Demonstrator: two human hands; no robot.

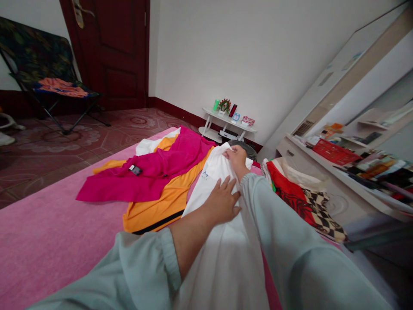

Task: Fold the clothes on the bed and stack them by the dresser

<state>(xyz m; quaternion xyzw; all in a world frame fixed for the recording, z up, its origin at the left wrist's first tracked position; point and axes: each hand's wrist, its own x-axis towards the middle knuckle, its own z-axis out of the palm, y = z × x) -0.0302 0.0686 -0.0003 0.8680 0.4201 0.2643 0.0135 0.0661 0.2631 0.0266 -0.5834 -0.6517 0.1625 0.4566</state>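
Pinching the far edge of the white garment (226, 249) in a narrow grip with the right hand (237, 158); resting the left hand (223, 202) on it, widely spread. Laid along the pink bed (48, 241), beside the orange garment (151, 213). Likely to crease or skew if tugged unevenly. Partly covered by the left sleeve (138, 262), cut off below; hard to identify.

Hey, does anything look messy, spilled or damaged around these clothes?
I see no spill or damage. The magenta garment looks untidiest: it lies rumpled and askew over the orange garment, beside the white garment under the left hand. A salmon-coloured cloth also lies bunched on the folding chair.
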